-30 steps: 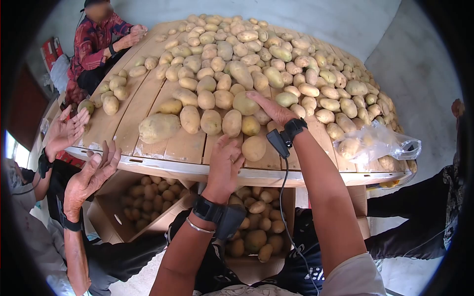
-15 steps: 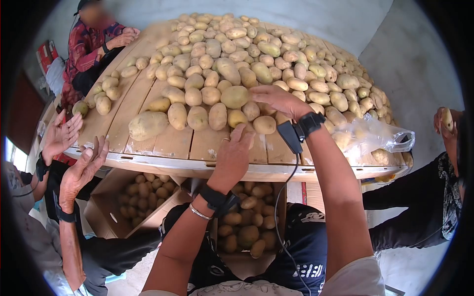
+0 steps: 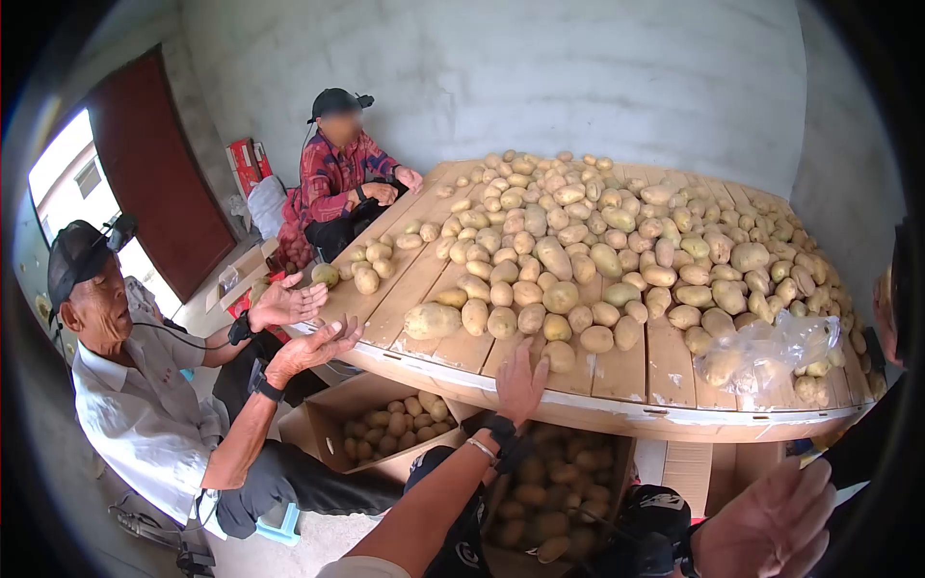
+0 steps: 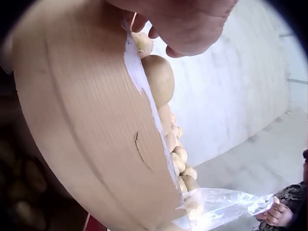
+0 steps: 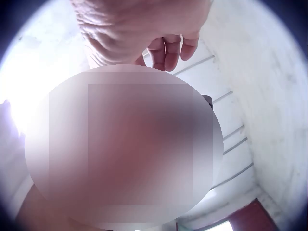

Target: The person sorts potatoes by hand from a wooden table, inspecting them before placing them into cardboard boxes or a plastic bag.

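Observation:
In the head view my left hand [image 3: 520,383] rests at the front edge of the wooden table [image 3: 453,380], fingers extended toward a round potato [image 3: 559,356]. Its fingertips lie right beside that potato. From the left wrist view, the left hand [image 4: 185,24] hangs over the table's rim, and a large potato [image 4: 159,79] sits just past it. My right hand [image 3: 766,525] is raised off the table, low at the right, close to the camera. Loosely bent fingers show on the right hand [image 5: 168,43] in the right wrist view, with nothing visible in them.
A broad heap of potatoes [image 3: 568,231] covers much of the table. On its right part lies a clear plastic bag [image 3: 771,352]. Below stand cardboard boxes [image 3: 313,438] of potatoes. One person [image 3: 145,414] sits at left with both palms raised; another [image 3: 332,183] sits at the far left corner.
My right hand has left the potatoes and come back low toward my body. The left hand stays by the table's front edge, its fingers straighter. The view has swung up and left.

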Demonstrator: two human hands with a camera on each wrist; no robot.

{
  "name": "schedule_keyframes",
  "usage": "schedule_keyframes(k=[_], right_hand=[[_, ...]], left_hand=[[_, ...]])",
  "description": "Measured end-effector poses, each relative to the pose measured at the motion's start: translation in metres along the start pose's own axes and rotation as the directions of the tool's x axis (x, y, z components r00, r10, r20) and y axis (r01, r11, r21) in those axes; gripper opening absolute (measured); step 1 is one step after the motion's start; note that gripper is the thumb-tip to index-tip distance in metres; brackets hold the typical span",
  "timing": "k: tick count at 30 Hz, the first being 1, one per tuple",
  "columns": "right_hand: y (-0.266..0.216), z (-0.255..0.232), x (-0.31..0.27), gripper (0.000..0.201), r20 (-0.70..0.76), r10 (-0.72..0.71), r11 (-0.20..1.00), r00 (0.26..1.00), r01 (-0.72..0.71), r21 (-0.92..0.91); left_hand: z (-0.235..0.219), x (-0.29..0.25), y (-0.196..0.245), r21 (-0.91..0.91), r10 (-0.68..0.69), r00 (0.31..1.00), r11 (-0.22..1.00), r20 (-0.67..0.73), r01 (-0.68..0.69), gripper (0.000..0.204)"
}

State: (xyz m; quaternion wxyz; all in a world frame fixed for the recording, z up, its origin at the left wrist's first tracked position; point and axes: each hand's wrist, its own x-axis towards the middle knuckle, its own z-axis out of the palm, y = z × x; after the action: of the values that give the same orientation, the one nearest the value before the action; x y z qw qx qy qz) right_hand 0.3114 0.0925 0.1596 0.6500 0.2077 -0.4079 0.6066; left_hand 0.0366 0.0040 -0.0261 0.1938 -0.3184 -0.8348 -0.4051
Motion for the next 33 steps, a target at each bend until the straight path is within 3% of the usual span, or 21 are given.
schedule_keyframes(k=[1, 3, 5, 15, 27, 31, 33], right_hand=[[-0.009, -0.008, -0.001, 0.023, -0.011, -0.006, 1.000, 1.000, 0.006, 0.020], [-0.022, -0.023, -0.005, 0.023, -0.042, -0.011, 0.998, 0.999, 0.014, 0.062], [-0.034, -0.040, -0.012, 0.023, -0.086, -0.016, 0.996, 0.996, 0.023, 0.085], [-0.051, -0.085, -0.034, 0.021, -0.206, 0.006, 0.975, 0.979, 0.040, 0.218], [-0.040, -0.075, -0.039, 0.020, -0.231, -0.001, 0.918, 0.973, 0.093, 0.385], [-0.043, -0.074, -0.034, 0.019, -0.240, -0.084, 0.919, 0.967, 0.169, 0.357], [-0.062, -0.082, -0.031, 0.019, -0.239, -0.182, 0.939, 0.954, 0.240, 0.246]], left_hand=[[0.006, 0.002, -0.002, -0.015, -0.127, 0.990, 0.992, -0.060, 0.127, 0.039], [0.013, 0.001, -0.003, 0.047, -0.080, 0.990, 0.995, -0.113, 0.086, 0.033], [0.016, -0.002, 0.005, 0.268, -0.083, 0.993, 0.958, -0.088, 0.104, 0.031], [0.016, -0.002, 0.008, 0.266, -0.086, 0.993, 0.958, -0.076, 0.103, 0.023], [0.020, 0.000, 0.000, 0.266, -0.055, 0.994, 0.961, -0.099, 0.080, 0.022], [0.020, 0.000, -0.001, 0.263, -0.051, 0.992, 0.961, -0.112, 0.079, 0.022], [0.018, 0.001, 0.004, 0.247, -0.116, 0.988, 0.959, -0.099, 0.138, 0.021]])
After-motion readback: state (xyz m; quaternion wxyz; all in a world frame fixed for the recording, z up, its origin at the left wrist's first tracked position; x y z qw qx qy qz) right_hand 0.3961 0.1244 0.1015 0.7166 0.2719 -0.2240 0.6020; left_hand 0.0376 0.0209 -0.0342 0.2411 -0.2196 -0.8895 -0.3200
